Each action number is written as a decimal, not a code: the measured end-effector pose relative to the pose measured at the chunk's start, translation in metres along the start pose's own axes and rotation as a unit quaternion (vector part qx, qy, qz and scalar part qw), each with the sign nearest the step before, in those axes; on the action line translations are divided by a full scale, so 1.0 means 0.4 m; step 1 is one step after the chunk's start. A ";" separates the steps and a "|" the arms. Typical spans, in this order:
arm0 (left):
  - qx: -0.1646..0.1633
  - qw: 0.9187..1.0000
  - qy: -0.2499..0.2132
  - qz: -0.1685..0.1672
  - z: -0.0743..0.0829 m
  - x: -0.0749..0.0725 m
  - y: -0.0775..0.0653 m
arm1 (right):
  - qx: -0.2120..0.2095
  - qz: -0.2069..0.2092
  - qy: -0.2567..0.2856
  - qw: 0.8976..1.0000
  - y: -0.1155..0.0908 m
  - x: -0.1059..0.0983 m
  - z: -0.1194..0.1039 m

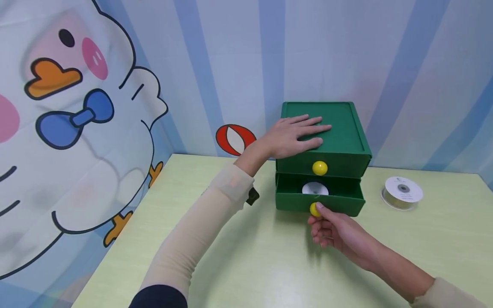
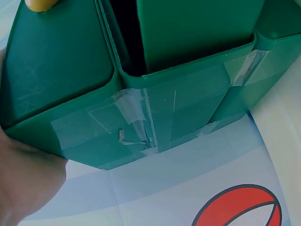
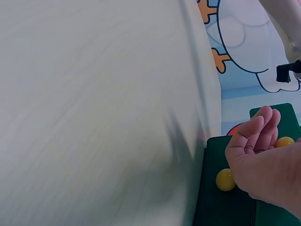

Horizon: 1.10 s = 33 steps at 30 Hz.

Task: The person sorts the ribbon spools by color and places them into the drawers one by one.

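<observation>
In the head view, a green drawer cabinet (image 1: 343, 128) with yellow knobs stands against the backdrop. My left hand (image 1: 290, 136) rests flat on its top, fingers spread. One drawer (image 1: 339, 206) under the top one is pulled partway out. Inside it lies a white round disc (image 1: 315, 188), partly hidden by the drawer front. The thumb and forefinger of my right hand (image 1: 344, 235) pinch this drawer's yellow knob (image 1: 315, 209); its other fingers are loosely curled. Another yellow knob (image 3: 225, 180) shows beside the hand in the right wrist view.
A ribbon spool (image 1: 402, 190) with white faces lies on the pale table (image 1: 246, 256), right of the cabinet. Clear tape (image 2: 134, 113) joins the cabinet's sections along the side. A cartoon-printed backdrop (image 1: 239, 64) stands behind and to the left.
</observation>
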<state>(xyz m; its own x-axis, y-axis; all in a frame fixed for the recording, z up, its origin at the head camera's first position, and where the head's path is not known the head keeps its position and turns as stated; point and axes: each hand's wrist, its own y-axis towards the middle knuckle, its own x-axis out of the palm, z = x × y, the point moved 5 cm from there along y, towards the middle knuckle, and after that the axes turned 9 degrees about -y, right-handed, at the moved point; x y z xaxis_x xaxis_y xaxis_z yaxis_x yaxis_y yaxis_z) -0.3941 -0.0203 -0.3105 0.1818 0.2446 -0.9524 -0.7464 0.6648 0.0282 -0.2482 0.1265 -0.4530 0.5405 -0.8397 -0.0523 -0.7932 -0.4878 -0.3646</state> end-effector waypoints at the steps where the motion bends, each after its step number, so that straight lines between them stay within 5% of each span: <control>1: -0.001 1.000 0.002 -0.002 0.000 0.001 0.002 | 0.000 0.002 -0.002 1.000 0.002 -0.001 -0.001; 33: 0.012 1.000 -0.020 0.006 0.001 0.001 -0.004 | -0.034 0.033 -0.053 0.997 0.057 -0.038 -0.039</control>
<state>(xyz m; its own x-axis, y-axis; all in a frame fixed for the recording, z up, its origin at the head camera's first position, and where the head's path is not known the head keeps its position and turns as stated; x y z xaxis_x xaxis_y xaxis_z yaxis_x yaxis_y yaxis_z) -0.3927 -0.0210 -0.3108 0.1990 0.2799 -0.9392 -0.7331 0.6785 0.0469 -0.2787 0.1246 -0.4462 0.5098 -0.8426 -0.1737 -0.8436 -0.4500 -0.2931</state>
